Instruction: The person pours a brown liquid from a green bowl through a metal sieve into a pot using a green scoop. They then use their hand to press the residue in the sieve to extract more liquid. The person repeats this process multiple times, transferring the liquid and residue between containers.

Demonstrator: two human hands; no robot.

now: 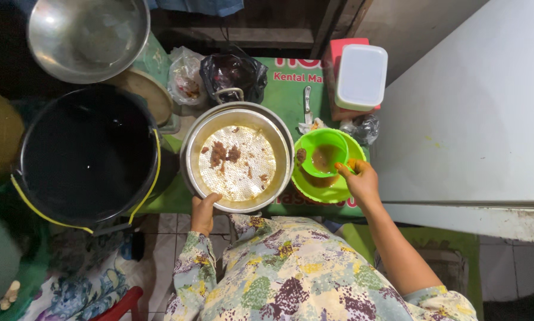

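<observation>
My left hand [204,213] grips the near rim of a round metal steamer pot [189,156], whose perforated tray carries a few brown scraps. To its right, my right hand [358,180] holds the handle of a small green cup [332,142] with brown liquid in it. The cup sits inside a larger green bowl [333,191] that also has brown liquid at the bottom. Both stand on a green printed table cover [288,95].
A big black bucket [88,156] of dark water with a yellow handle stands at the left, a metal basin [88,37] above it. Plastic bags [231,74], a knife [307,104] and a white-lidded box [361,76] lie at the back. A white cabinet [475,113] fills the right.
</observation>
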